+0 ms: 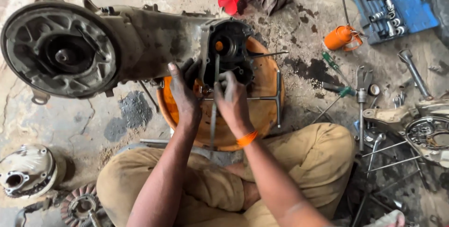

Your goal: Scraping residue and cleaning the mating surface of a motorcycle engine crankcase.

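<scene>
Gripping the T-handle wrench (262, 98) with right hand (232, 101) closed around its shaft at the engine case (140, 44) over the orange basin (264, 114), left hand (184, 97) spread flat, bracing the case — oily fingers could slip and jerk the tool off.

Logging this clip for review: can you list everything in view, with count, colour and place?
engine casing: one, grimy grey, upper left, resting over the basin
basin: one, orange, centre, under the casing
T-handle wrench: one, steel, lying across the basin
socket set case: one, blue, top right
oil can: one, orange, right of centre
funnel: one, red, top centre
screwdrivers: two, green handles, right
round cover: one, pale grey, lower left
left hand: one, on the casing
right hand: one, fingers on a thin metal rod
</scene>
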